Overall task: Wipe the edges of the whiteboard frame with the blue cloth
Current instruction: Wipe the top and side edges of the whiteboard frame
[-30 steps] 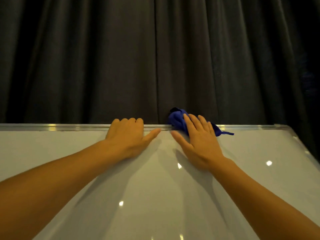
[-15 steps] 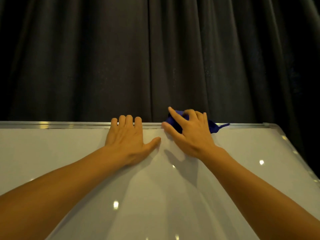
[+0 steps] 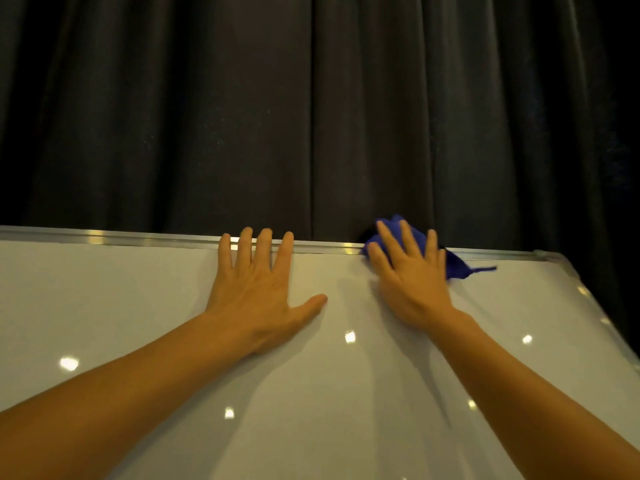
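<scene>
A white whiteboard (image 3: pixel 138 323) fills the lower part of the view, its silver metal frame (image 3: pixel 138 239) running along the far edge. My left hand (image 3: pixel 258 292) lies flat on the board, fingers spread, fingertips resting on the frame. Right of it, my right hand (image 3: pixel 410 275) presses the blue cloth (image 3: pixel 457 266) down on the far frame edge. The cloth bunches under the fingers, and a thin tail of it sticks out to the right. Most of the cloth is hidden by the hand.
A dark pleated curtain (image 3: pixel 311 109) hangs right behind the board's far edge. The frame's right corner (image 3: pixel 540 254) lies a short way right of the cloth, and the right frame edge (image 3: pixel 602 317) slants toward me. Ceiling lights reflect on the board.
My right hand has flattened onto the cloth and slid right along the far frame edge. The left hand has stayed planted, its fingers now straighter over the frame.
</scene>
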The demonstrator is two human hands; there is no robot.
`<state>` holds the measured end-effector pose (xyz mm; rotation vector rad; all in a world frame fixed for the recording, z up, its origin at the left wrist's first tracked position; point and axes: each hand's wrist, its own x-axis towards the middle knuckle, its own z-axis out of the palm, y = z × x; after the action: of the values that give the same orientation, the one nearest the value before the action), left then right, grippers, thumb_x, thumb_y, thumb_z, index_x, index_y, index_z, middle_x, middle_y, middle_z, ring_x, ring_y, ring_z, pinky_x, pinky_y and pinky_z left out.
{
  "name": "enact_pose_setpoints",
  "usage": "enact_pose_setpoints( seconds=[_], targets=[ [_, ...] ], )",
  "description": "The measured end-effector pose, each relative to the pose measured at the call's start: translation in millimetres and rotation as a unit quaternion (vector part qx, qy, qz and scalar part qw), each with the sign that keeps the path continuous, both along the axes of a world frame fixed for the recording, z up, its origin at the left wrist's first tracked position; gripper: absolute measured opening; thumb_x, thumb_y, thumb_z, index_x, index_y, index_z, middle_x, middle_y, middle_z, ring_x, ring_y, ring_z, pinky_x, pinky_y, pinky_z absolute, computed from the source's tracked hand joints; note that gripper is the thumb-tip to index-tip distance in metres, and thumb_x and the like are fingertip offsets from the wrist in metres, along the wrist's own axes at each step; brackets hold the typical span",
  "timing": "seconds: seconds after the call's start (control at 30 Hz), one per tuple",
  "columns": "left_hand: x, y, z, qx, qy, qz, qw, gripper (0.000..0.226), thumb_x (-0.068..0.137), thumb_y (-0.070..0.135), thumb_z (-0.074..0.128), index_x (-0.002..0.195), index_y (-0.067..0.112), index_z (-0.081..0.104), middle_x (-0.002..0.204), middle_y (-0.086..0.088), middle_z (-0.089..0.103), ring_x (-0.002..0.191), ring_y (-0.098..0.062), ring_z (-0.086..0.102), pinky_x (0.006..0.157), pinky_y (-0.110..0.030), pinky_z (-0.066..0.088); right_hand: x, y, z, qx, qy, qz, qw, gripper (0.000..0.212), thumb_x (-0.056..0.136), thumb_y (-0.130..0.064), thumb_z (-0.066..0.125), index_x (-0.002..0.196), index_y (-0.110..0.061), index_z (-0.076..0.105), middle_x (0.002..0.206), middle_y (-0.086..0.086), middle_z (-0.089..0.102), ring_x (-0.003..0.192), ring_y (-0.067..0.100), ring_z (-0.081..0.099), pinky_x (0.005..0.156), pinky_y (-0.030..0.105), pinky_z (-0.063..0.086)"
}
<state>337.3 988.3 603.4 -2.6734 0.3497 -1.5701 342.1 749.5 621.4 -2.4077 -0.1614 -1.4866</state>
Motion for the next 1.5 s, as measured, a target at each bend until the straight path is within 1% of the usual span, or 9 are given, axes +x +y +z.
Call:
enact_pose_setpoints(
  seconds=[0.17,0.33,0.53,0.73,0.93,1.07,1.13,1.37,1.5],
  targets=[
    [5.5,-0.2,-6.0,-0.011,-0.006,0.009,1.0,0.113,0.059,0.095,-0.007,0.148,0.028,-0.027,0.162,-0.009,-0.024,0.146,-0.037,-0.025,0.116,-0.059,-0.015,1.5,38.3,-28.5,-0.163,-0.053,0.055,0.984,0.064,0.087,-0.079,0.006,0.145,-0.059,-0.011,0.162,-0.018,-0.014,0.148,0.021,-0.02,0.115,0.038,-0.017],
    [11.3,8.3,-17.7,-0.008,0.004,0.008,1.0,0.104,0.056,0.094,-0.01,0.134,0.031,-0.042,0.158,-0.008,-0.033,0.143,-0.037,-0.032,0.115,-0.063,-0.013,9.9,-13.3,-5.4,0.084,0.027,-0.013,0.996,0.064,0.094,-0.068,0.016,0.153,-0.046,0.007,0.166,-0.004,-0.002,0.15,0.029,-0.011,0.12,0.052,-0.004],
    [16.6,-1.6,-18.7,-0.025,0.011,0.006,1.0,0.108,0.055,0.097,-0.01,0.134,0.031,-0.04,0.159,-0.009,-0.032,0.143,-0.038,-0.031,0.114,-0.062,-0.015,25.2,45.9,-25.7,-0.09,-0.026,0.075,0.993,0.05,0.085,-0.08,0.005,0.133,-0.074,-0.008,0.164,-0.014,-0.003,0.148,0.023,-0.018,0.114,0.046,-0.016],
    [16.3,1.6,-23.6,-0.003,0.024,0.01,1.0,0.102,0.058,0.095,-0.01,0.13,0.031,-0.044,0.158,-0.01,-0.034,0.142,-0.042,-0.031,0.115,-0.065,-0.011,25.8,0.1,2.7,0.09,0.063,-0.013,0.994,0.059,0.096,-0.066,0.015,0.152,-0.048,0.006,0.166,-0.005,-0.004,0.149,0.033,-0.015,0.118,0.054,-0.009],
    [12.4,-4.2,-25.1,-0.011,0.02,0.01,1.0,0.11,0.058,0.094,-0.012,0.145,0.03,-0.031,0.16,-0.011,-0.03,0.143,-0.045,-0.028,0.115,-0.066,-0.01,20.9,53.5,-14.3,-0.142,0.002,0.112,0.984,0.056,0.09,-0.075,0.01,0.144,-0.064,0.003,0.165,-0.011,0.005,0.149,0.018,-0.01,0.114,0.038,-0.016],
    [9.1,2.3,-28.9,0.002,0.038,-0.003,0.999,0.115,0.057,0.093,-0.012,0.148,0.025,-0.028,0.158,-0.012,-0.032,0.142,-0.045,-0.031,0.114,-0.066,-0.01,21.3,-26.7,-6.1,0.003,0.026,-0.003,1.0,0.06,0.099,-0.062,0.023,0.154,-0.041,0.014,0.165,-0.006,0.008,0.151,0.029,-0.002,0.121,0.049,-0.001],
    [7.9,-3.4,-28.8,0.005,0.044,0.013,0.999,0.117,0.058,0.094,-0.01,0.15,0.023,-0.023,0.159,-0.014,-0.031,0.142,-0.048,-0.028,0.113,-0.069,-0.008,18.8,-38.8,-8.8,0.08,0.057,-0.044,0.994,0.061,0.098,-0.063,0.022,0.154,-0.041,0.012,0.166,-0.004,0.003,0.151,0.031,-0.006,0.12,0.054,-0.002],
    [6.8,-40.2,-23.4,-0.043,0.069,0.059,0.995,0.113,0.067,0.093,0.004,0.153,0.023,-0.017,0.16,-0.019,-0.024,0.142,-0.053,-0.021,0.108,-0.075,-0.002,24.9,45.5,-18.0,-0.121,0.016,0.078,0.989,0.047,0.087,-0.078,0.01,0.132,-0.077,-0.002,0.165,-0.01,0.002,0.149,0.025,-0.014,0.113,0.045,-0.018],
    [7.3,-30.3,-23.5,-0.04,0.075,0.049,0.995,0.119,0.06,0.095,-0.002,0.151,0.021,-0.023,0.159,-0.016,-0.029,0.142,-0.05,-0.025,0.11,-0.074,-0.004,23.5,-53.0,-10.6,-0.102,0.012,0.025,0.994,0.053,0.09,-0.075,0.014,0.141,-0.068,0.0,0.165,-0.01,0.002,0.15,0.03,-0.008,0.118,0.047,-0.008]
  ],
)
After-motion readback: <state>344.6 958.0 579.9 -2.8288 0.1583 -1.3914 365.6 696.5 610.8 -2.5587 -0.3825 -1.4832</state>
